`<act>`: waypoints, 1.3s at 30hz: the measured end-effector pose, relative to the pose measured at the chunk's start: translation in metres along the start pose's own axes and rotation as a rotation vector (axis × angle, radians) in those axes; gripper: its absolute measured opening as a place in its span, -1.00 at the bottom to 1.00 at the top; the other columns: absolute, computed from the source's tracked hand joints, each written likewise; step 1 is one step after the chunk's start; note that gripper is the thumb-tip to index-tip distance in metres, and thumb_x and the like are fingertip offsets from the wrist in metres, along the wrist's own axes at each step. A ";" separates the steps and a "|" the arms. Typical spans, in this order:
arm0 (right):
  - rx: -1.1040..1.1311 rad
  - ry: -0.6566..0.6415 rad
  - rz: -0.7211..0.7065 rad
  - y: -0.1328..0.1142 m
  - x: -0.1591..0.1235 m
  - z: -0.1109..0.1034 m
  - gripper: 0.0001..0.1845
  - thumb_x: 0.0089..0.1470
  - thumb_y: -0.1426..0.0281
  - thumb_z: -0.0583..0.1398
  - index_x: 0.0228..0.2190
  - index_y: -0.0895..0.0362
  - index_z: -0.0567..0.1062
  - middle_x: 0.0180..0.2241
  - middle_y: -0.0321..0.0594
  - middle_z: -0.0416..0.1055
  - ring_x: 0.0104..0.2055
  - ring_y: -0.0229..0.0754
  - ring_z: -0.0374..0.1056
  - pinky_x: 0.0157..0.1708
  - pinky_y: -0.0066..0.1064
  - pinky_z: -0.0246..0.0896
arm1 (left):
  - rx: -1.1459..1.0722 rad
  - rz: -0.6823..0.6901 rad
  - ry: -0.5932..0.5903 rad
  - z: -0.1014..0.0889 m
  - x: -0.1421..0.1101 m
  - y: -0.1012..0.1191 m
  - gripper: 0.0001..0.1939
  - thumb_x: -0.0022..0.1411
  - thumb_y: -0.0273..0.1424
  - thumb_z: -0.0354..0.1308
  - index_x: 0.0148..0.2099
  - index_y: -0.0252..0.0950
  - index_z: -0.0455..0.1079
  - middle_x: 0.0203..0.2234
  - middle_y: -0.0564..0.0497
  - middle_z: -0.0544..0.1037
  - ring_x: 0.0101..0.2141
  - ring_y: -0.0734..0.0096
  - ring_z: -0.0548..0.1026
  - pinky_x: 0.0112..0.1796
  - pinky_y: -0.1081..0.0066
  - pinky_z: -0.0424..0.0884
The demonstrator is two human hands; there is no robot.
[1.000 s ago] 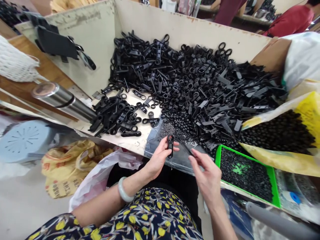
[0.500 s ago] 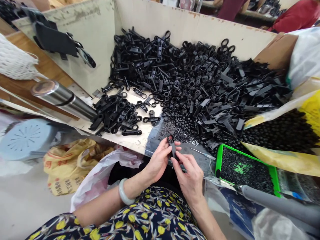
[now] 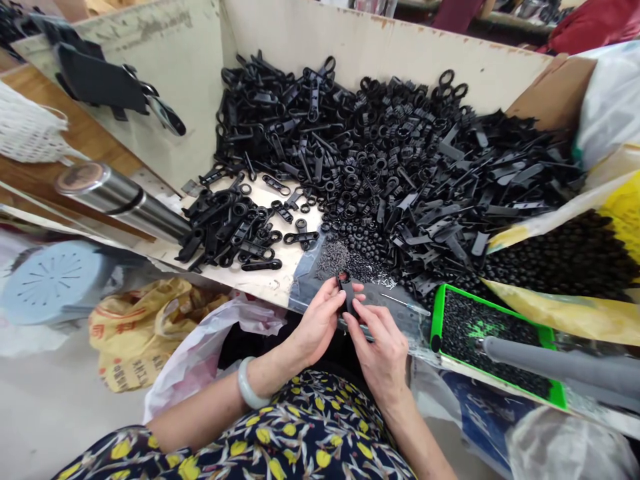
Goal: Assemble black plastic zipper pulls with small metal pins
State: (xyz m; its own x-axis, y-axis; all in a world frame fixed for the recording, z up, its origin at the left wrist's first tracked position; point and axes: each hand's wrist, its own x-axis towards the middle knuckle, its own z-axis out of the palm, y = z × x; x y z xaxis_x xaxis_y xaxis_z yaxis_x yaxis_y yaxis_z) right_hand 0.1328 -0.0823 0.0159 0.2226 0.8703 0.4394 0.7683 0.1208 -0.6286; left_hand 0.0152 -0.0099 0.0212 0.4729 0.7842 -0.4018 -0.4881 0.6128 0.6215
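My left hand (image 3: 320, 320) pinches a small black plastic strap with a ring end (image 3: 343, 288), held upright at the front edge of the bench. My right hand (image 3: 381, 347) is closed against the lower part of the same piece, fingertips touching it. Just beyond the hands lie a heap of tiny dark pins (image 3: 336, 257) and small black rings (image 3: 363, 245). A thin metal needle tool (image 3: 404, 304) rests on clear plastic to the right of the hands. A pale bangle (image 3: 246, 385) sits on my left wrist.
A big mound of black plastic straps and rings (image 3: 390, 160) fills the walled bench (image 3: 360, 47). A smaller pile (image 3: 230, 230) lies left. A green tray of tiny black parts (image 3: 493, 337), a yellow bag of black pieces (image 3: 565, 260), a steel cylinder (image 3: 123, 203) and a grey bar (image 3: 560, 363) surround it.
My right hand came in from the right, left the needle tool on the plastic, and closed onto the strap held by my left hand. The view shifted slightly.
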 end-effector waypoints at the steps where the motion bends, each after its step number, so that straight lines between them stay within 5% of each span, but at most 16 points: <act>1: 0.005 0.001 0.007 0.000 0.000 0.000 -0.77 0.32 0.40 0.25 -0.02 0.09 0.62 -0.18 -0.14 0.59 -0.20 -0.18 0.58 -0.17 -0.40 0.53 | 0.003 0.001 -0.001 0.000 0.000 0.000 -0.66 0.30 -0.31 0.32 0.07 -0.26 0.43 0.05 -0.12 0.59 0.06 0.20 0.54 0.13 0.23 0.38; 17: -0.016 0.036 -0.002 0.002 -0.009 0.006 -0.69 0.30 0.47 0.26 0.06 0.07 0.57 -0.23 -0.19 0.55 -0.28 -0.23 0.50 -0.24 -0.39 0.46 | 0.121 0.027 0.039 0.000 0.004 -0.004 -0.65 0.24 -0.27 0.40 -0.02 -0.33 0.45 -0.15 -0.14 0.68 -0.13 0.25 0.63 -0.05 0.30 0.49; 23: 0.237 -0.016 0.245 -0.001 -0.014 0.014 -0.74 0.29 0.38 0.28 0.01 0.06 0.55 -0.19 -0.20 0.53 -0.36 -0.27 0.40 -0.27 -0.38 0.44 | 0.175 0.126 0.093 -0.004 0.005 -0.008 -0.68 0.24 -0.25 0.39 -0.08 -0.34 0.49 -0.28 -0.04 0.66 -0.27 0.43 0.58 -0.11 0.42 0.47; 29: 0.581 -0.014 0.597 -0.001 -0.013 0.024 -0.57 0.15 0.21 0.38 -0.02 0.06 0.40 -0.02 -0.11 0.52 -0.09 -0.13 0.49 -0.10 -0.28 0.48 | 0.261 0.156 0.055 -0.008 0.002 -0.003 -0.72 0.30 -0.24 0.34 -0.07 -0.32 0.50 -0.21 -0.08 0.69 -0.15 0.31 0.62 0.00 0.33 0.47; 33: 0.868 -0.156 0.671 -0.003 -0.009 0.029 -0.64 0.24 0.13 0.29 -0.03 0.05 0.47 -0.07 -0.16 0.57 -0.20 -0.17 0.53 -0.19 -0.33 0.49 | 0.310 0.131 0.036 -0.013 -0.004 0.002 -0.63 0.29 -0.24 0.35 0.07 -0.31 0.51 -0.05 -0.15 0.68 -0.02 0.22 0.61 0.06 0.31 0.45; 37: 0.788 -0.168 0.668 -0.006 -0.013 0.034 -0.75 0.29 0.15 0.26 -0.21 0.07 0.53 -0.43 -0.32 0.51 -0.42 -0.24 0.46 -0.33 -0.40 0.41 | 0.274 0.107 0.010 -0.015 -0.009 0.002 -0.63 0.33 -0.20 0.31 0.07 -0.31 0.50 -0.09 -0.18 0.70 -0.02 0.18 0.63 0.01 0.30 0.48; 39: 0.772 -0.135 0.647 -0.007 -0.016 0.037 -0.76 0.30 0.15 0.25 -0.23 0.07 0.53 -0.36 -0.28 0.54 -0.44 -0.25 0.45 -0.36 -0.41 0.41 | 0.250 0.125 0.016 -0.015 -0.010 0.000 -0.69 0.32 -0.21 0.32 -0.01 -0.31 0.51 -0.12 -0.16 0.70 -0.02 0.19 0.63 -0.03 0.34 0.49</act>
State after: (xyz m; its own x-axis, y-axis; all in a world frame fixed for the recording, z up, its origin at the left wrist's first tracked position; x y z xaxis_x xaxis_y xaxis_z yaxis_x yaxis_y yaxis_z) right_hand 0.1018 -0.0793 -0.0110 0.3522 0.9189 -0.1778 -0.0832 -0.1585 -0.9839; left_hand -0.0003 -0.0164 0.0153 0.4080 0.8548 -0.3208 -0.3444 0.4695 0.8130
